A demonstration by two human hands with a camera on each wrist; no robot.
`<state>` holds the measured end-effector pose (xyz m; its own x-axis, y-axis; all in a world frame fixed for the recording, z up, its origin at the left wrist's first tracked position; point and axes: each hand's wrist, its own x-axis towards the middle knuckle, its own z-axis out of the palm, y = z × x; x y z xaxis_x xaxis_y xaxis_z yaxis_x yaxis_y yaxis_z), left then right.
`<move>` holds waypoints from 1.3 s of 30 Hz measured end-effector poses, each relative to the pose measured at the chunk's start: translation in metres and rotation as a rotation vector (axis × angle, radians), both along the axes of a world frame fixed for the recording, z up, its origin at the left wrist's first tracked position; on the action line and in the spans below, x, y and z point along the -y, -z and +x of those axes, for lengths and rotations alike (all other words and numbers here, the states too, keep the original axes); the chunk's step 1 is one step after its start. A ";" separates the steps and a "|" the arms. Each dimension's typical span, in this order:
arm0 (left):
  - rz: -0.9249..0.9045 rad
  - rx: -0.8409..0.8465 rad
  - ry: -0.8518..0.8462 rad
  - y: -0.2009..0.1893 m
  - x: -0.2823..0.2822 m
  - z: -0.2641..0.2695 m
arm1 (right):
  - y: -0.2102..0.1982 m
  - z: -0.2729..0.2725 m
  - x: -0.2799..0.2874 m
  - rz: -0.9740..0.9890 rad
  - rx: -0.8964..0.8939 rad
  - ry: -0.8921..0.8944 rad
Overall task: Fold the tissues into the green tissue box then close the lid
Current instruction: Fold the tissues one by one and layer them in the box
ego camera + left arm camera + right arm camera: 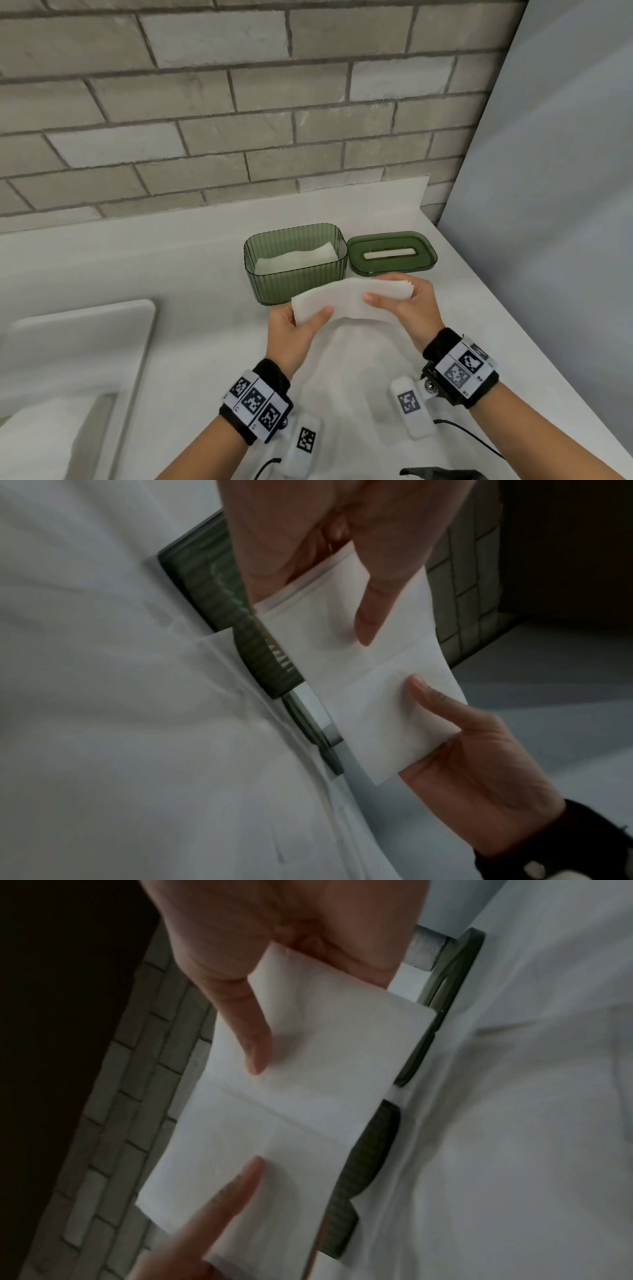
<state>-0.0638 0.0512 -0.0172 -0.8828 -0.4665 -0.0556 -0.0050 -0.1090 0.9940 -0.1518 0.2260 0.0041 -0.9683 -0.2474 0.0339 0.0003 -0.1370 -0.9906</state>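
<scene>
Item 1, folded tissue stack (352,296): white, several layers, with a crease across its middle. I see it held in the air between both hands, just in front of the green tissue box (295,262) and not touching it.

Item 2, left hand (294,329): thumb on top, fingers beneath, pinching the stack's left end.

Item 3, right hand (407,301): thumb on top, fingers curled under, pinching the right end, where the layer edges fan slightly.

Item 4, green tissue box: ribbed, translucent, open at the top, upright on the counter. White tissue (298,258) already lies inside, low against the floor, with free depth above it up to the rim.

Item 5, lid (392,253): green, slotted, flat on the counter just right of the box; I cannot tell whether the two touch.

Item 6, counter (171,260): white, with a low raised back edge under a grey brick wall (239,102). A sink basin (78,359) sits well left of the hands. The counter's right edge runs diagonally close beside the lid and the right wrist. More white tissue sheets (349,370) lie spread below the hands.
</scene>
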 end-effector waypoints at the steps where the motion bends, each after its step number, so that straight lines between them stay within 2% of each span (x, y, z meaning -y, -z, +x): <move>1: 0.001 -0.002 0.010 0.000 0.001 0.000 | -0.002 -0.001 -0.001 -0.021 0.010 -0.002; 5: -0.028 0.151 0.065 0.018 -0.001 0.000 | 0.016 0.002 0.002 0.131 0.099 -0.117; 8: -0.033 0.227 0.037 0.028 -0.004 -0.002 | 0.023 0.003 0.006 0.180 0.136 -0.104; 12: -0.017 0.110 0.021 0.015 -0.005 -0.007 | 0.011 -0.005 0.006 0.058 0.095 -0.061; 14: -0.037 0.071 0.051 0.012 -0.007 -0.006 | 0.014 -0.004 0.006 0.069 0.102 -0.089; 18: -0.047 0.096 0.046 0.019 -0.007 -0.006 | 0.023 0.002 0.008 0.166 0.143 -0.146; 21: -0.011 0.061 0.029 0.013 0.001 -0.002 | 0.019 -0.007 -0.002 0.090 0.130 -0.117; 24: 0.015 0.025 0.097 0.006 0.007 0.007 | 0.015 -0.009 -0.014 0.030 0.082 -0.151; 26: -0.028 0.041 0.135 0.010 0.010 0.010 | 0.018 -0.006 -0.017 0.051 0.082 -0.180; 31: -0.150 0.190 0.143 0.029 0.012 0.006 | 0.036 0.003 -0.005 0.254 0.171 -0.244; 36: -0.163 0.125 0.125 0.013 0.014 0.004 | 0.022 -0.003 -0.005 0.181 0.108 -0.204; 39: -0.244 0.186 0.207 0.015 0.017 0.009 | 0.029 -0.003 -0.006 0.249 0.135 -0.218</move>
<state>-0.0547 0.0343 -0.0325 -0.9451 -0.2983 -0.1333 -0.1855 0.1539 0.9705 -0.1545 0.2320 -0.0249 -0.8835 -0.4333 -0.1782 0.1359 0.1268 -0.9826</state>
